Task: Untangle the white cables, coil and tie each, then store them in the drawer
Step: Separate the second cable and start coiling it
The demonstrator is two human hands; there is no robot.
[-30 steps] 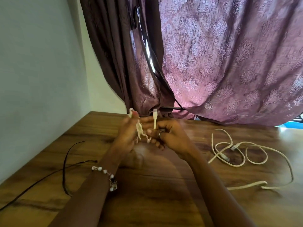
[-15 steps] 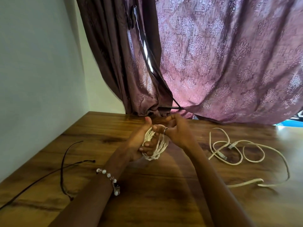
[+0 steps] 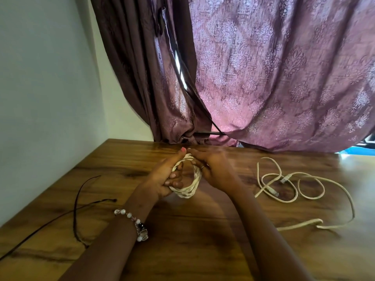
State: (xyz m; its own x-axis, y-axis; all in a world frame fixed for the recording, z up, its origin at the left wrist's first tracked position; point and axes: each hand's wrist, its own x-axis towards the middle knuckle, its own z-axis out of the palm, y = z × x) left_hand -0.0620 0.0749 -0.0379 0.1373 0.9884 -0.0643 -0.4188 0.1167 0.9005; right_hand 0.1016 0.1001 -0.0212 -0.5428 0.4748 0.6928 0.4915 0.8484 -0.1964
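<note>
A coiled white cable (image 3: 189,192) is held between both hands over the middle of the wooden table (image 3: 203,240). My left hand (image 3: 165,177) grips the coil's left side, fingers curled through the ring and thumb on top. My right hand (image 3: 215,169) holds the coil's right and top side, its fingers curled over the strands. A second white cable (image 3: 292,189) lies loose in open loops on the table to the right, with two clear plugs showing. No drawer is in view.
A thin black cord (image 3: 78,205) trails across the table's left part. A purple patterned curtain (image 3: 274,78) hangs down to the table's far edge. A pale wall (image 3: 40,98) borders the left side.
The plug end that stood up between my fingers a second ago is no longer seen. The cable now forms a round coil, and both hands have lowered toward the table.
</note>
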